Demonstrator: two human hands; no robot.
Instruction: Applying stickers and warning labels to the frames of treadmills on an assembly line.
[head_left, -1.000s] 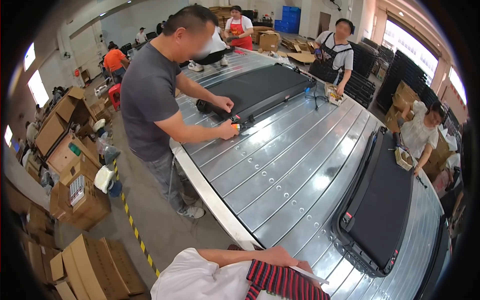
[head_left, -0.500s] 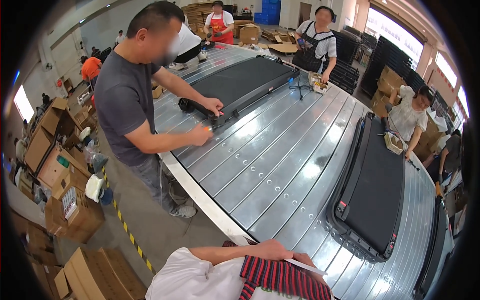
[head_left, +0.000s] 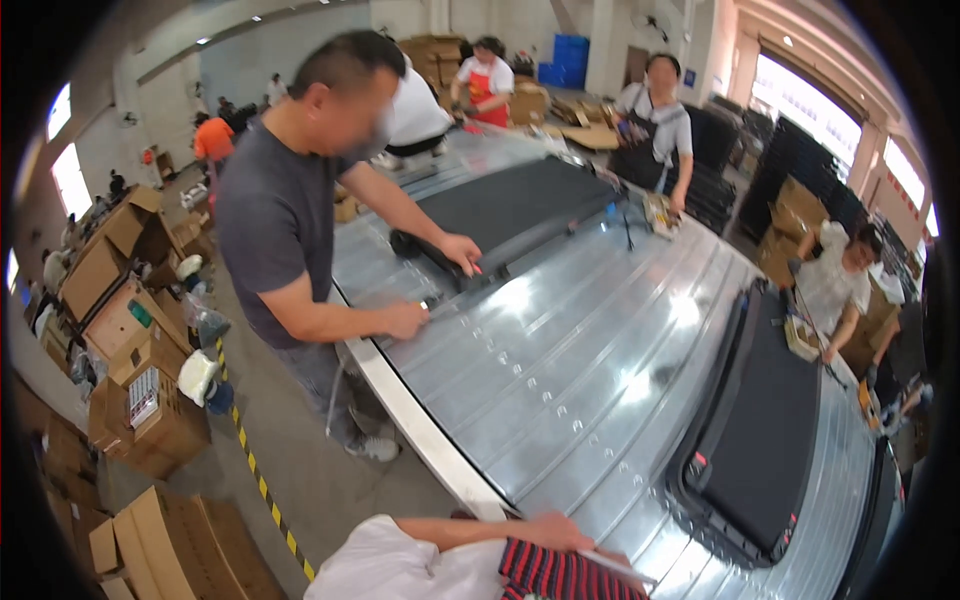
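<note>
At the lower edge my left forearm reaches across from a white sleeve. My left hand (head_left: 553, 532) is closed, blurred by motion, at the end of a thin white strip (head_left: 622, 568). A little of my right hand (head_left: 612, 556) shows behind the strip, its fingers mostly hidden. Red-and-black striped cloth (head_left: 565, 572) covers the front of my body just below. Beyond both hands stretches a large metal-topped table (head_left: 510, 420). A long black panel in a black frame (head_left: 755, 420) lies on it to the right, apart from my hands.
A person in a dark grey shirt (head_left: 275, 210) works at the left edge with a tool on another black panel (head_left: 520, 210). Co-workers stand at the far and right sides, near a small parts tray (head_left: 660, 215). Cardboard boxes (head_left: 165, 425) crowd the left floor beside yellow-black tape (head_left: 262, 480).
The view has shifted, so the table and people sit lower and further right. The grey-shirted person's tool hand has drawn back from the black panel. My hands stay together at the white strip.
</note>
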